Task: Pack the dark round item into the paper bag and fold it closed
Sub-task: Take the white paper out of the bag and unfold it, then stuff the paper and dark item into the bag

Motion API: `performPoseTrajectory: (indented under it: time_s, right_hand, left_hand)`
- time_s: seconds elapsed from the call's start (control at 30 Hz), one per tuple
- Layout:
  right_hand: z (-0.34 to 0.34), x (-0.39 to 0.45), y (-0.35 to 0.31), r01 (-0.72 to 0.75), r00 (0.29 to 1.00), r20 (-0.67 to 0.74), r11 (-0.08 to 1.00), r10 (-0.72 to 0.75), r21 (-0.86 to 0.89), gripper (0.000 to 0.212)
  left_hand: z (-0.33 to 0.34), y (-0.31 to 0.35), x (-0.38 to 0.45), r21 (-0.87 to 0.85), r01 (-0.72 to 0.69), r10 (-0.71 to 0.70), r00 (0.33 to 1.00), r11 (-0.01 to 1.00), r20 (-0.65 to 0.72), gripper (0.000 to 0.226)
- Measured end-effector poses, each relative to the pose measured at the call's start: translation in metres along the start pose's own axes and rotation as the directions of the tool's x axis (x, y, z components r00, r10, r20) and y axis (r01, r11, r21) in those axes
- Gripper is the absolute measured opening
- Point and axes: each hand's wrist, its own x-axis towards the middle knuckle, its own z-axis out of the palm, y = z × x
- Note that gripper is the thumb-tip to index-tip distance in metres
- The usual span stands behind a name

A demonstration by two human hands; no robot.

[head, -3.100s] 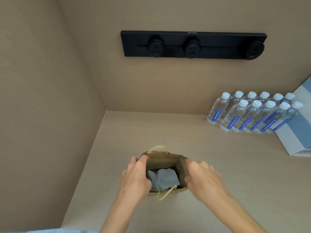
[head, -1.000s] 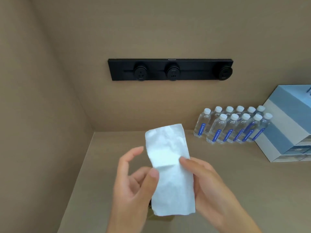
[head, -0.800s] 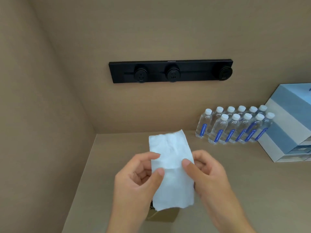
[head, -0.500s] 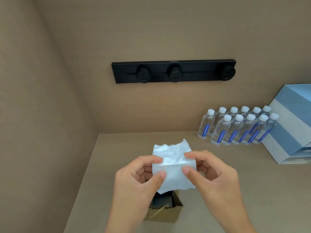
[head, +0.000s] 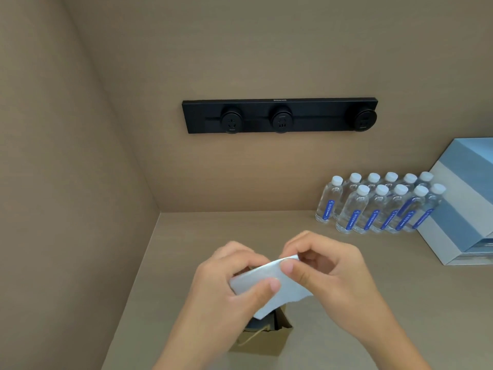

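Note:
A white sheet of tissue paper (head: 269, 283) is pinched between both hands above the counter. My left hand (head: 226, 292) holds its left side with thumb and fingers; my right hand (head: 328, 273) pinches its upper right edge. Below them a small brown paper bag (head: 266, 340) stands open on the beige counter (head: 346, 303), with a rope handle hanging over its front. Something dark and grey (head: 256, 325) shows inside the bag's mouth, mostly hidden by the tissue and my left hand.
Several clear water bottles (head: 378, 206) with white caps stand at the back right. A blue and white box (head: 464, 206) sits to their right. A black socket rail (head: 280, 116) is mounted on the back wall. A side wall closes the left.
The tall tissue sheet has been folded down and gathered into a smaller, flatter piece, and both hands have lowered it toward the bag. Earlier the hands were on the bag's mouth.

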Motion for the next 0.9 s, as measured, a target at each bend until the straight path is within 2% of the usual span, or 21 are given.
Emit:
performPoseTrajectory:
  time_s: [0.07,0.13,0.2,0.23,0.3,0.4,0.47,0.5,0.53,0.57,0.6,0.63,0.7,0.73,0.8,0.83,0.9]
  right_hand:
    - [0.002,0.005,-0.001,-0.058,0.996,-0.057,0.995,0.063,0.080,0.004]
    - [0.002,0.004,0.006,-0.133,0.979,-0.112,0.950,0.170,0.283,0.027]
    - [0.010,-0.002,0.017,-0.236,0.961,0.010,0.804,0.276,0.546,0.055]
    - [0.018,-0.007,0.021,-0.272,0.954,0.081,0.718,0.290,0.640,0.061]
    - [0.035,-0.014,0.028,-0.287,0.946,0.116,0.621,0.302,0.730,0.059]
    - [0.048,-0.019,0.037,-0.253,0.930,0.049,0.537,0.365,0.805,0.046]
    - [0.047,-0.021,0.038,-0.258,0.912,0.008,0.559,0.410,0.788,0.037]
    - [0.043,-0.022,0.039,-0.297,0.889,-0.039,0.641,0.456,0.708,0.032]
    - [0.040,-0.023,0.040,-0.377,0.855,-0.106,0.749,0.508,0.545,0.026]
    - [0.036,-0.025,0.044,-0.476,0.820,-0.182,0.824,0.542,0.308,0.018]
    - [0.035,-0.026,0.044,-0.564,0.795,-0.234,0.824,0.560,0.057,0.011]
    - [0.036,-0.026,0.043,-0.613,0.786,-0.226,0.772,0.575,-0.167,0.011]
    - [0.043,-0.023,0.042,-0.597,0.769,-0.106,0.649,0.631,-0.472,0.013]
    - [0.048,-0.023,0.043,-0.561,0.759,-0.040,0.621,0.650,-0.547,0.010]
    - [0.059,-0.022,0.049,-0.482,0.746,0.063,0.603,0.663,-0.635,0.007]
    - [0.063,-0.018,0.052,-0.413,0.757,0.104,0.595,0.645,-0.689,0.005]
    - [0.067,-0.011,0.056,-0.373,0.725,0.132,0.546,0.676,-0.750,0.008]
  left_hand:
    - [0.003,0.002,0.005,-0.114,0.044,-0.044,0.999,0.993,0.007,0.011]
    - [0.006,0.001,0.009,-0.256,0.091,-0.102,0.994,0.962,-0.029,0.013]
    - [0.010,-0.003,0.010,-0.408,0.129,-0.172,0.983,0.904,-0.069,0.019]
    - [0.012,-0.007,0.010,-0.459,0.139,-0.201,0.976,0.877,-0.088,0.022]
    - [0.019,-0.016,0.010,-0.506,0.155,-0.245,0.963,0.848,-0.115,0.027]
    - [0.027,-0.029,0.007,-0.536,0.186,-0.291,0.950,0.823,-0.117,0.035]
    - [0.026,-0.043,0.005,-0.550,0.211,-0.342,0.928,0.808,-0.147,0.033]
    - [0.023,-0.053,0.004,-0.535,0.218,-0.378,0.902,0.817,-0.210,0.027]
    - [0.020,-0.065,0.002,-0.481,0.226,-0.404,0.862,0.847,-0.305,0.021]
    - [0.017,-0.077,0.001,-0.392,0.246,-0.405,0.822,0.886,-0.400,0.019]
    - [0.015,-0.088,0.000,-0.283,0.272,-0.380,0.802,0.920,-0.462,0.023]
    - [0.015,-0.095,-0.001,-0.177,0.291,-0.341,0.815,0.940,-0.468,0.028]
    - [0.023,-0.106,-0.003,0.039,0.325,-0.295,0.898,0.945,-0.326,0.033]
    - [0.029,-0.109,-0.004,0.146,0.341,-0.304,0.924,0.929,-0.231,0.031]
    - [0.037,-0.115,-0.004,0.315,0.359,-0.343,0.933,0.879,-0.106,0.023]
    - [0.037,-0.119,-0.002,0.374,0.376,-0.373,0.924,0.848,-0.085,0.025]
    - [0.034,-0.122,0.000,0.435,0.434,-0.437,0.894,0.789,-0.098,0.035]
